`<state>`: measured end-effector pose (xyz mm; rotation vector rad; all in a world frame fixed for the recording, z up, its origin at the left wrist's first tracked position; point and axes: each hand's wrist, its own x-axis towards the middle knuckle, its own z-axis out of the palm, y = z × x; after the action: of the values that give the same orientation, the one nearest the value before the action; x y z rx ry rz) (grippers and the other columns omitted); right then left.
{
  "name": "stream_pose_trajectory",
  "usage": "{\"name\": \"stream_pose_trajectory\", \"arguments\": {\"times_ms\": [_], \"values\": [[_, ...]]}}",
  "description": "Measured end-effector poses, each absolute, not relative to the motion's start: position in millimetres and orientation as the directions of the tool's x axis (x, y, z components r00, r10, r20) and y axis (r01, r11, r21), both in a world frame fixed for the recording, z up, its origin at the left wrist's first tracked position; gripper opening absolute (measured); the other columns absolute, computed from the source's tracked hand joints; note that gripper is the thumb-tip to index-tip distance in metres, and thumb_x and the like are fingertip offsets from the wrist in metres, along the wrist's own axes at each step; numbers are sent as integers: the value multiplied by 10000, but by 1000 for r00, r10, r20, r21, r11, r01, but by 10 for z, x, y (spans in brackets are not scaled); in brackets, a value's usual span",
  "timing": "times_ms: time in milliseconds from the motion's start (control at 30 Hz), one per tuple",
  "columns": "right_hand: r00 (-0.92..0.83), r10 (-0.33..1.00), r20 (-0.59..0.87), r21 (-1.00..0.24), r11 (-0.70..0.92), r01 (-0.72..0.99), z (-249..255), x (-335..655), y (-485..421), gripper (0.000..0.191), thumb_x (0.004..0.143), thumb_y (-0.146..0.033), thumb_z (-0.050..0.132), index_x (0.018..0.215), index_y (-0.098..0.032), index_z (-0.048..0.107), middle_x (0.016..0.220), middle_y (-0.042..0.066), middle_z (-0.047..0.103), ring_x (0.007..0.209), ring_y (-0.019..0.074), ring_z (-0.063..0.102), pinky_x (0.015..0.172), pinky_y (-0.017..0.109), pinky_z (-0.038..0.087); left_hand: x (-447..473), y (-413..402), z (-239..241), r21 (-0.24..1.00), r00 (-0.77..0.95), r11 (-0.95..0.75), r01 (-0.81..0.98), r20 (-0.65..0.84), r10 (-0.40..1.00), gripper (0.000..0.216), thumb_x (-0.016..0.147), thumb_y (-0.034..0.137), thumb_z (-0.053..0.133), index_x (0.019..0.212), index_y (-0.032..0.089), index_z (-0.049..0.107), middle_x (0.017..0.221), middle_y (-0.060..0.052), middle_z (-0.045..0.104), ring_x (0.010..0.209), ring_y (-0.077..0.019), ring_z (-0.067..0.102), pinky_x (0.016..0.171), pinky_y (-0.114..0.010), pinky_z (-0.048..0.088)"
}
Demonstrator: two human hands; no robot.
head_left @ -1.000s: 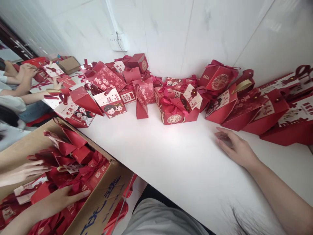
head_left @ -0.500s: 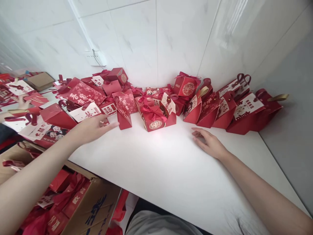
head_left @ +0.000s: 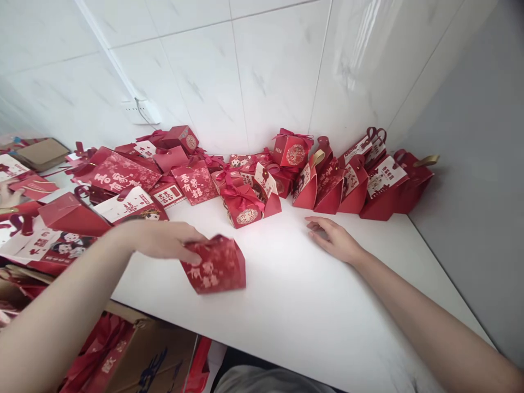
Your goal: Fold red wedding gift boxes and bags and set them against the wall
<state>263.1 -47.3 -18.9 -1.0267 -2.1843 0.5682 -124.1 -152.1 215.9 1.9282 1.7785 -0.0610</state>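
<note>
My left hand [head_left: 164, 239] grips the top edge of a small red gift bag [head_left: 215, 266] with gold characters, held just above the white table [head_left: 295, 305] near its front edge. My right hand [head_left: 333, 240] lies flat on the table with fingers stretched out, holding nothing, a little in front of a row of red gift bags [head_left: 360, 180]. A red ribboned box [head_left: 245, 204] stands between the two hands, further back.
Many red gift bags and boxes [head_left: 123, 180] are piled along the tiled wall [head_left: 245, 71] to the back left. A cardboard carton [head_left: 139, 355] of red bags stands below the table's front edge. Another person's hand [head_left: 8, 194] shows at far left.
My left hand reached to the pile, took the small red gift bag and pulled it toward me. My right hand stayed flat on the table. The view swung right.
</note>
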Motion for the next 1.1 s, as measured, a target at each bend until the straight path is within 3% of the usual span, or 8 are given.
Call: {"name": "stream_pose_trajectory", "arguments": {"times_ms": [67,200,333,467,567,733,867,1100], "values": [[-482,789,380,-613,605,508,-179,2633,-470,370,976,-371,555,1331,-270,573,1175,86,716,1076,259,711,991,467,581,-922,-1572,2059,502,460,-154,851,-571,680,315,746,316,780,1057,269,806,964,-38,800,834,-235,727,706,-266,512],[-493,780,386,-610,617,497,-171,2648,-464,380,983,-359,549,1352,-269,554,1183,84,707,1085,252,701,1015,465,566,-271,-1479,1884,618,731,-418,666,-429,531,322,813,232,697,1109,325,785,1060,-27,789,934,-243,720,781,-293,502],[-496,769,403,-619,628,472,-133,2660,-473,385,995,-371,521,1369,-280,534,1236,88,691,1130,270,690,1021,475,560,70,-1001,1725,431,698,-585,687,-168,696,383,743,271,790,1124,273,756,1008,-56,736,855,-260,694,782,-328,494],[-519,732,440,-562,676,477,-42,2656,-514,329,1014,-364,465,1323,-281,539,1224,106,680,1093,297,697,975,494,576,265,-474,1365,377,619,-633,676,174,766,744,791,252,723,1496,259,487,1464,-122,525,1157,-306,643,918,-375,509],[-455,724,519,-539,690,483,30,2636,-558,275,1025,-361,480,1290,-298,516,1265,110,627,1111,280,676,978,480,574,430,-328,953,526,416,-537,660,339,844,801,899,264,602,1622,250,257,1642,-147,322,1424,-341,466,1062,-436,463],[-235,663,711,-477,700,532,72,2576,-584,421,948,-397,643,1322,-313,471,1464,141,484,1394,349,489,1145,607,439,507,-410,315,795,358,-558,239,462,812,692,1003,613,375,1547,186,400,1531,-165,514,1428,-319,482,1198,-460,351],[-51,762,646,-648,582,491,8,2536,-508,791,891,-522,694,1520,-299,268,1612,159,344,1481,372,397,1162,628,423,462,-339,113,906,460,-417,70,341,820,671,842,603,689,1354,179,594,1368,-145,661,1266,-345,613,1098,-446,457],[14,937,349,-902,331,277,-68,2543,-362,453,959,-614,529,1219,-244,557,1286,140,641,1177,313,650,1036,510,555,476,-116,149,927,273,195,-321,-106,956,567,860,602,592,1180,141,665,1158,-145,759,1132,-332,695,1063,-488,503]]}}
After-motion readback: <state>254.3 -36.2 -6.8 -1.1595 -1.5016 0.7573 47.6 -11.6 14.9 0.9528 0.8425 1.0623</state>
